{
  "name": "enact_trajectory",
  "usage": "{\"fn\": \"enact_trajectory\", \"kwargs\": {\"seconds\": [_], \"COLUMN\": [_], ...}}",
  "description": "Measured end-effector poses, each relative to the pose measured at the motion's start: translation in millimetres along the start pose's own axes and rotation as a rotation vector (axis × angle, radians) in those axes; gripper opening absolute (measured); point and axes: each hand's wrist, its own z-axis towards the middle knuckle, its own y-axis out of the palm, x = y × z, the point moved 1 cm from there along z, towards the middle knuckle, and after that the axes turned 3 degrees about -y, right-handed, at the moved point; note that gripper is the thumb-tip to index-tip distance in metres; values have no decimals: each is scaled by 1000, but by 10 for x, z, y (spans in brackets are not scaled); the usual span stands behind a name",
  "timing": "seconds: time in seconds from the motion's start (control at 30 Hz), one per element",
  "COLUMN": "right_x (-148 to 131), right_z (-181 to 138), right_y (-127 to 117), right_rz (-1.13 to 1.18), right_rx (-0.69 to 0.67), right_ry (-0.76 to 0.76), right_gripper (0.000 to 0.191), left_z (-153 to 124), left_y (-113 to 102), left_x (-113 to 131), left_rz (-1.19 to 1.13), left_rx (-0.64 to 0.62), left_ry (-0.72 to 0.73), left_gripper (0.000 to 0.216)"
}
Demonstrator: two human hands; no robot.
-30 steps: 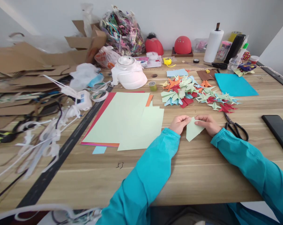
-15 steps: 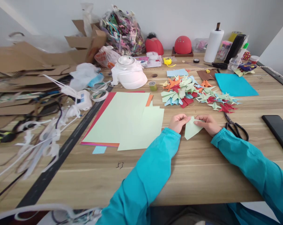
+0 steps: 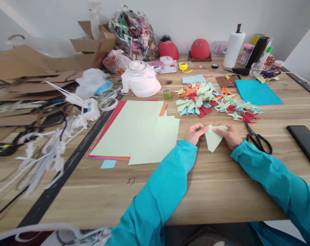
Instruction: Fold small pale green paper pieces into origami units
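A small folded piece of pale green paper (image 3: 213, 139) is held just above the table between both hands, its narrow end pointing down toward me. My left hand (image 3: 195, 133) pinches its left corner between thumb and fingers. On the other side my right hand (image 3: 231, 135) grips it, the thumb lying on the front face and the fingers hidden behind. Beyond the hands lies a heap of folded paper cranes (image 3: 198, 97) in green, red, orange and blue. Black-handled scissors (image 3: 259, 138) rest beside my right wrist.
Large pale green sheets (image 3: 134, 133) lie stacked to the left over red and orange ones. A phone (image 3: 304, 145) is at the far right. Blue paper (image 3: 257, 92) lies behind the scissors. A thread spool (image 3: 167, 93) stands near the cranes. Cables and a white router (image 3: 91, 109) crowd the left.
The folded green paper has turned between my fingers, so its lower tip now points more straight down and a flap shows at upper right. My right thumb has shifted slightly over it.
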Motion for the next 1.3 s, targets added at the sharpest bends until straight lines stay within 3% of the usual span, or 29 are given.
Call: {"fn": "enact_trajectory", "kwargs": {"seconds": [0.3, 0.53, 0.9, 1.13, 1.3], "right_x": [57, 59, 71, 41, 33], "right_z": [29, 29, 23, 27, 23], "right_y": [-24, -37, -3, -8, -16], "right_rz": [140, 103, 141, 153, 121], "right_rx": [-18, -58, -60, -11, -1], "right_ry": [31, 27, 22, 12, 29], "right_gripper": [26, 28, 24, 24, 28], "left_z": [20, -42, -28, 6, -26], "left_y": [-10, 15, 0, -16, 27], "left_x": [-27, 18, -10, -20, 22], "left_rz": [44, 120, 71, 4, 3], "left_rx": [-99, -148, -32, -89, -74], "left_ry": [29, 15, 4, 5, 80], "left_gripper": [37, 37, 31, 27, 39]}}
